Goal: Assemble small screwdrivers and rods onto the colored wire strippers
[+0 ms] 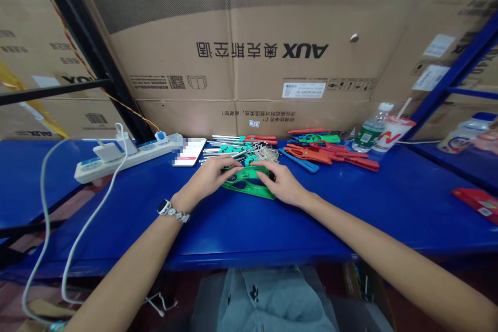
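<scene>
A green plastic piece [254,188] with an oval opening lies low over the blue tabletop, between my two hands. My left hand [212,176] has its fingers and thumb closed on its left upper edge. From the other side, my right hand [280,181] pinches its right part, thumb toward the middle. Just behind my hands is a pile of metal rods, thin metal parts and green and red handles [241,148]. Orange, red, green and blue plastic pieces [317,153] form another pile to the right. My fingers partly hide the green piece.
A white power strip [128,158] with plugs and cables stands at the left, beside a phone [190,153]. Behind the table [233,233] rises a cardboard wall [249,21]. A water bottle [368,132] and a cup [391,132] stand back right; a red packet [476,205] lies far right.
</scene>
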Demonstrator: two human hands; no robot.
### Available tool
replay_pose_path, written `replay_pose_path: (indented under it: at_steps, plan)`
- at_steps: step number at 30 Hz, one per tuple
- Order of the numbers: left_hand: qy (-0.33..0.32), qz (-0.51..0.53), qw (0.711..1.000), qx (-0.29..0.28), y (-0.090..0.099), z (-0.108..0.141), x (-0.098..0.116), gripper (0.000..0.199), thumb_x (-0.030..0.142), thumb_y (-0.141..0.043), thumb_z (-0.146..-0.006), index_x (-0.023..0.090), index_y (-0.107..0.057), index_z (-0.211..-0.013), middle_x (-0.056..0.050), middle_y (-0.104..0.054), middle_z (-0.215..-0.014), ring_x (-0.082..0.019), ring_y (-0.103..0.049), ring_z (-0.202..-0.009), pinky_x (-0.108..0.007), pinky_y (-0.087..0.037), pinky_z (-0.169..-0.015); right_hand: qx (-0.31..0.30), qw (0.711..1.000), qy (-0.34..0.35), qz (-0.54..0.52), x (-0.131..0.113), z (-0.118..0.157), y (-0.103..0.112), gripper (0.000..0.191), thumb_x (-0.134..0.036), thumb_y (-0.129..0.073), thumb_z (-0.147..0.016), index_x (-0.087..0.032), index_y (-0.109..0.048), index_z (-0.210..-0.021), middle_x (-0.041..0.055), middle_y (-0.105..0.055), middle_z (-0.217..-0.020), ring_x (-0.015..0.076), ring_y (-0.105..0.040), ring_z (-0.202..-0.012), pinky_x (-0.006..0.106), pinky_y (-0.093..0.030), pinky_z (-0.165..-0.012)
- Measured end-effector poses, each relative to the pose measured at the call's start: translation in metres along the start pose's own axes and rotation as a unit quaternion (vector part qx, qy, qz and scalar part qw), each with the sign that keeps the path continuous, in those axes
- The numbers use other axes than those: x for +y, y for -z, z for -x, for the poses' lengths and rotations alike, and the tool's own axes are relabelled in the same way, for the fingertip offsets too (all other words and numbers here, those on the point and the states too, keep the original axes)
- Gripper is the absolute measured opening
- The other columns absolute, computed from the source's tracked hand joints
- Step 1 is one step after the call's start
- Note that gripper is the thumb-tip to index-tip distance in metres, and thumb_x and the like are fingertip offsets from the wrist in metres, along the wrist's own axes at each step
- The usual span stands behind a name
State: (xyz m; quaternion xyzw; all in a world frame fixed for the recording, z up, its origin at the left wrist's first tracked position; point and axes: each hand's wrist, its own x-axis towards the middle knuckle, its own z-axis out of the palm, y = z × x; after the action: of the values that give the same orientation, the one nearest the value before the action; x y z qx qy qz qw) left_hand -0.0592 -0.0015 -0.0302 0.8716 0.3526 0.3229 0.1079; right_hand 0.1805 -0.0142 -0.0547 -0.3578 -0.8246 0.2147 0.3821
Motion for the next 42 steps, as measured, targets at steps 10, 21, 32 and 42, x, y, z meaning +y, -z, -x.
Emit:
replay_pose_path:
  at_steps: [10,21,32,42]
  plan:
    - [0.079,0.015,0.993,0.085,0.021,0.004,-0.011,0.028,0.042,-0.059,-0.095,0.019,-0.073,-0.088,-0.005,-0.075,-0.088,-0.019,-0.066,-0.080,-0.032,-0.051,-0.073,-0.033,0.982,0.009,0.186,-0.012,0.015,0.007,0.029,-0.044,-0.075,-0.084,-0.022,-0.062,-0.098,0.0078,-0.069,-0.106,0.0294,-0.059,-0.105,0.047,-0.042,-0.091]
    - [0.104,0.123,0.986,-0.045,0.005,0.002,0.017,0.026,0.041,-0.067,-0.087,0.017,-0.074,-0.079,-0.003,-0.071,-0.070,-0.013,-0.058,-0.060,-0.026,-0.044,-0.057,0.006,0.994,0.041,0.105,0.012,0.007,0.039,0.014,-0.028,-0.060,-0.096,-0.022,-0.073,-0.095,0.0053,-0.074,-0.090,0.0226,-0.064,-0.088,0.041,-0.047,-0.086]
    - [0.014,-0.137,0.990,-0.021,-0.018,-0.002,0.000,0.027,0.040,-0.055,-0.099,0.019,-0.072,-0.104,-0.010,-0.066,-0.105,-0.025,-0.061,-0.100,-0.040,-0.049,-0.089,0.246,0.946,0.013,0.209,0.051,-0.014,0.053,0.019,-0.027,-0.054,-0.096,-0.020,-0.070,-0.087,0.0092,-0.075,-0.092,0.0271,-0.067,-0.091,0.042,-0.047,-0.084]
    - [0.135,-0.273,0.949,-0.085,-0.006,-0.057,-0.017,0.005,0.018,-0.065,-0.088,0.017,-0.069,-0.092,-0.013,-0.069,-0.104,-0.031,-0.064,-0.106,-0.040,-0.049,-0.089,0.050,0.938,-0.023,0.343,0.046,-0.014,0.043,0.019,-0.024,-0.054,-0.096,-0.019,-0.071,-0.091,0.0098,-0.072,-0.098,0.0271,-0.059,-0.101,0.041,-0.037,-0.086]
